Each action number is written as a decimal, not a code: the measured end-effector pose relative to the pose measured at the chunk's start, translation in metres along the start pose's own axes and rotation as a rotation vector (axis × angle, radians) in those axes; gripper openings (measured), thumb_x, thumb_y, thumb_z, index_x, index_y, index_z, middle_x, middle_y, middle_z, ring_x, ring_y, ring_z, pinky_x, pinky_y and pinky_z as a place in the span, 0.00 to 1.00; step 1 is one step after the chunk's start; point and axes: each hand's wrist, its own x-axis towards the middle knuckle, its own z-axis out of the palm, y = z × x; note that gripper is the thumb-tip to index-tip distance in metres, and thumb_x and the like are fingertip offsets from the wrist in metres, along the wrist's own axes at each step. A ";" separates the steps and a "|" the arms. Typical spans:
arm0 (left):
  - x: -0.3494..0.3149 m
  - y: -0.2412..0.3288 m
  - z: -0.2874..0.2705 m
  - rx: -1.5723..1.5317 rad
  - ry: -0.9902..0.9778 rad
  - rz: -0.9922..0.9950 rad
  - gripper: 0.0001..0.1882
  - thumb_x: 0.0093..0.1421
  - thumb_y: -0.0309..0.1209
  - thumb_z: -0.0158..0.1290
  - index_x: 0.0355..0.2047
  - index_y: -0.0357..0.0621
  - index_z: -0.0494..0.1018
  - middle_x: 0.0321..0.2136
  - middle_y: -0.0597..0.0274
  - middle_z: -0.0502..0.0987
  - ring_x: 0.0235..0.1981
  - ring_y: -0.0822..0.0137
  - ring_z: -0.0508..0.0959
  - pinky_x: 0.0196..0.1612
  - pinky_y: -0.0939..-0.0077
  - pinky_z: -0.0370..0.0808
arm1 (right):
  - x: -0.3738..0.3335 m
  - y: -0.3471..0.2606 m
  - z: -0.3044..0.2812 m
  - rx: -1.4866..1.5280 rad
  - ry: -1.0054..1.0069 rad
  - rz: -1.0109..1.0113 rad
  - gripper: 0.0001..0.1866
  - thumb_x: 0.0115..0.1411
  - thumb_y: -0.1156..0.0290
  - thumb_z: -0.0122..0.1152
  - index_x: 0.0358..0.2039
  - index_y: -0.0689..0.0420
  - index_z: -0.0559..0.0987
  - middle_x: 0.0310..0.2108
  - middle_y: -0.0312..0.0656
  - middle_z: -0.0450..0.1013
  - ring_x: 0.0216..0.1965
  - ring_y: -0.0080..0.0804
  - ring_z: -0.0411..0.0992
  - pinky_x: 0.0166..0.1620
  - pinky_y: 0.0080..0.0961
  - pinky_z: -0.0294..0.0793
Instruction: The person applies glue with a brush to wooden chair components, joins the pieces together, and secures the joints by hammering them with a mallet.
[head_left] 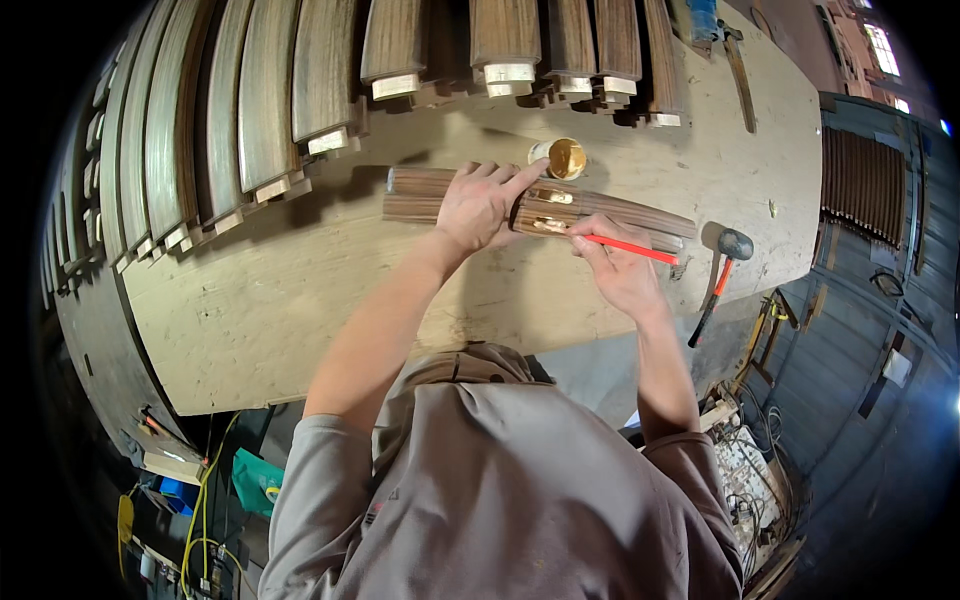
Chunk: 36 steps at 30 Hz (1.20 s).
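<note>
Two curved, dark brown wooden pieces (640,212) lie side by side on a pale worktable (300,330). Near their middle are light, slot-like recesses (553,197) with a shiny, wet look. My left hand (480,205) is closed over the pieces, left of these recesses. In my right hand (618,265) a slim red stick (632,248) is pinched; its working end points at the nearer recess, and I cannot make out its tip. Just beyond the pieces a small white cup (540,152) with tan-yellow paste inside sits close to my left fingertips.
Rows of curved wooden parts (265,100) with pale tenon ends line the table's far and left sides. A black-headed mallet (735,245) with a red-black handle rests at the right edge. A hammer (738,80) lies at the far right. Cables and clutter (750,480) fill the space below right.
</note>
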 end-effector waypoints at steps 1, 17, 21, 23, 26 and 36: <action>0.000 0.000 0.001 0.012 -0.001 0.009 0.45 0.42 0.46 0.64 0.62 0.61 0.59 0.38 0.65 0.76 0.39 0.63 0.75 0.45 0.67 0.67 | 0.002 0.003 -0.001 0.054 -0.042 0.015 0.03 0.55 0.77 0.57 0.31 0.59 0.74 0.29 0.46 0.71 0.29 0.44 0.71 0.34 0.30 0.71; 0.000 0.001 -0.003 0.021 -0.014 0.005 0.48 0.40 0.44 0.65 0.63 0.61 0.56 0.38 0.65 0.76 0.40 0.61 0.75 0.45 0.65 0.67 | -0.012 0.019 0.026 0.079 0.233 0.146 0.03 0.59 0.74 0.54 0.30 0.58 0.71 0.24 0.45 0.72 0.24 0.44 0.72 0.28 0.35 0.71; 0.002 0.002 -0.005 -0.004 -0.070 -0.016 0.54 0.36 0.50 0.66 0.64 0.60 0.54 0.39 0.61 0.75 0.42 0.57 0.74 0.48 0.59 0.67 | -0.007 0.004 0.022 -0.375 0.206 -0.088 0.03 0.59 0.74 0.54 0.29 0.57 0.71 0.24 0.46 0.72 0.25 0.44 0.73 0.28 0.34 0.72; 0.001 0.001 -0.004 -0.010 -0.091 -0.017 0.53 0.37 0.51 0.65 0.64 0.60 0.54 0.39 0.60 0.75 0.42 0.57 0.74 0.48 0.58 0.66 | -0.008 -0.003 0.018 -0.412 0.241 -0.056 0.03 0.59 0.74 0.54 0.29 0.57 0.71 0.24 0.46 0.72 0.24 0.42 0.73 0.27 0.32 0.72; 0.002 0.006 -0.004 0.048 -0.068 -0.026 0.54 0.38 0.52 0.64 0.64 0.56 0.53 0.39 0.58 0.75 0.42 0.56 0.74 0.49 0.58 0.66 | -0.007 0.000 -0.002 -0.205 0.430 0.021 0.03 0.60 0.74 0.53 0.30 0.59 0.71 0.23 0.43 0.73 0.22 0.33 0.73 0.26 0.26 0.72; -0.029 0.004 -0.004 -0.010 0.028 -0.092 0.35 0.33 0.36 0.66 0.44 0.44 0.66 0.36 0.58 0.74 0.41 0.57 0.74 0.47 0.62 0.66 | 0.033 0.084 -0.010 -0.265 0.201 0.247 0.25 0.50 0.68 0.62 0.50 0.60 0.71 0.30 0.51 0.76 0.36 0.58 0.72 0.44 0.45 0.71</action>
